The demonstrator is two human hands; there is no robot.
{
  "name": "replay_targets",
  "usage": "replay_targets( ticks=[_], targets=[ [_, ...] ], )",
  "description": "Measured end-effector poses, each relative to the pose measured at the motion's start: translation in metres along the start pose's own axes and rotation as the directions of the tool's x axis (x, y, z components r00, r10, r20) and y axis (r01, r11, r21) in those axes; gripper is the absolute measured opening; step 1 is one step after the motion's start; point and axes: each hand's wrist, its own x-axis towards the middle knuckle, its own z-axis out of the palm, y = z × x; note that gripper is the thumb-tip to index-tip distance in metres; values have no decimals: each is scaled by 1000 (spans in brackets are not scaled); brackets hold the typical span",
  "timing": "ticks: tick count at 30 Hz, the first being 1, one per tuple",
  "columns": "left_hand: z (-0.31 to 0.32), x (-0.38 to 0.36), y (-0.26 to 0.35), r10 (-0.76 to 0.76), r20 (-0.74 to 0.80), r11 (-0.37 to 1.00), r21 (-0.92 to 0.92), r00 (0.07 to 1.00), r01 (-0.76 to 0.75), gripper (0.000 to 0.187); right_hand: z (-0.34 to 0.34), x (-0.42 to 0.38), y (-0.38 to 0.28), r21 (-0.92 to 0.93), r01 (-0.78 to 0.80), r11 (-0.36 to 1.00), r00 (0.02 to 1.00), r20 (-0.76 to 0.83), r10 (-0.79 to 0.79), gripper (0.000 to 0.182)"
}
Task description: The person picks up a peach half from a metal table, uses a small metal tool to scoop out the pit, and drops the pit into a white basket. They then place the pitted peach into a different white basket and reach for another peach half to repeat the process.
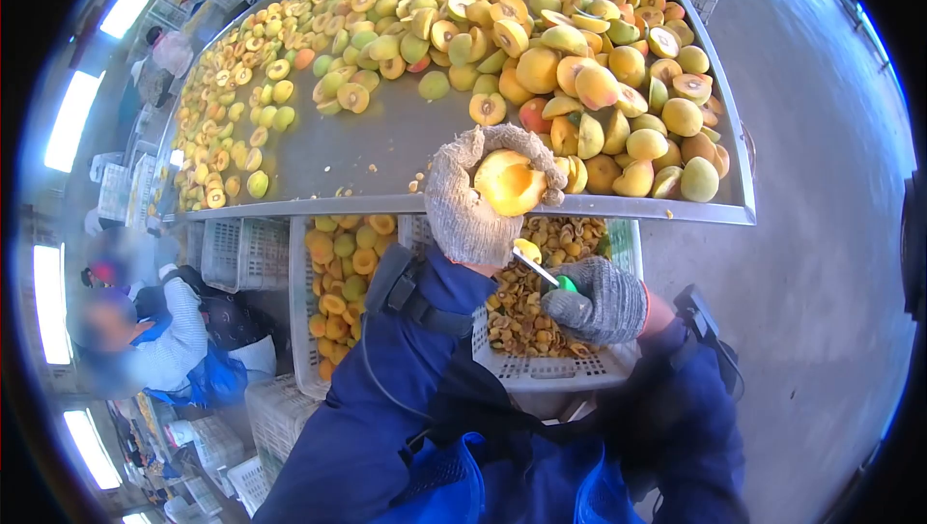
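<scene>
My left hand (463,198), in a grey knitted glove, is closed around a yellow peach half (509,183) at the near rim of the metal table. The cut face with its hollow is turned up, and no pit shows in it. Lower right, my gloved right hand (599,304) grips a pitting knife (534,267) with a green handle and a slim metal blade. Its tip points up-left, beneath my left hand and apart from the peach half. Behind it stands a white crate (541,376) holding brown pits and scraps.
Peach halves (444,12) are heaped over the metal table (377,152), many with pits showing. Left of the scrap crate, another crate (301,331) contains pitted halves. Several people work at the left, including a person in a light top (183,331). Concrete floor (811,234) lies right.
</scene>
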Motion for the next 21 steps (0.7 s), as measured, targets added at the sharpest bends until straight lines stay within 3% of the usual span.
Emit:
replay_targets(
  ticks=[1, 3, 5, 7, 10, 11, 12, 13, 14, 15, 16, 17, 18, 19, 20, 21],
  targets=[
    [-1, 0, 1, 7, -2, 1000, -3, 1000, -7, 44, 0, 0, 0, -203, 77, 976, 994, -58, -90, 32],
    [-4, -1, 3, -33, 14, 999, -17, 999, 33, 49, 0, -6, -12, -187, 36, 982, 996, -68, -50, 31],
    [-5, 1, 5, 60, 75, 984, 164, 995, -71, 46, 1, -6, -12, -319, -42, 947, 996, -83, 16, 31],
    [-14, 4, 8, 16, 53, 998, -55, 998, -13, 40, 1, -6, -19, -470, -47, 881, 997, -70, 16, 30],
    [-26, -1, 23, 134, -38, 987, 95, 990, -130, 37, 11, -1, 0, -356, -161, 920, 984, -132, 122, 28],
    [-30, -6, 39, 165, -21, 970, 186, 986, -158, 37, 13, 2, 13, -651, -174, 739, 985, -118, 127, 26],
    [-35, -8, 58, 198, 10, 941, 279, 980, -192, 36, 11, 7, 17, -869, -160, 468, 986, -116, 123, 24],
    [-52, -13, 71, 254, 25, 901, 357, 967, -246, 37, 9, 3, 9, -874, -151, 463, 988, -112, 111, 24],
    [-61, -27, 86, 302, 1, 859, 433, 953, -272, 35, 10, -9, -3, -672, -106, 733, 994, -96, 56, 24],
    [-75, -44, 99, 354, -55, 738, 629, 933, -243, 30, 12, -18, -8, -388, -47, 920, 994, -106, 5, 25],
    [-106, -57, 108, 355, -14, 722, 640, 935, -264, 23, 13, -17, -5, -539, -107, 835, 986, -164, 21, 27],
    [-148, -69, 120, 357, -19, 417, 898, 934, -141, 23, 9, -13, 8, -527, -118, 842, 982, -187, 21, 27],
    [-156, -79, 132, 356, 198, -259, 960, 913, -107, 14, 6, -7, 26, -640, -155, 752, 981, -190, 41, 31],
    [-202, -88, 139, 396, 171, -553, 829, 902, 86, 12, -1, -9, 37, -728, -210, 652, 972, -225, 62, 35],
    [-200, -79, 137, 465, 136, -475, 872, 875, 117, 13, 0, -10, 15, -629, -231, 742, 968, -223, 113, 35],
    [-190, -69, 139, 538, 85, -388, 908, 839, 157, 13, 1, -11, 9, -629, -235, 741, 968, -220, 120, 35]
  ],
)
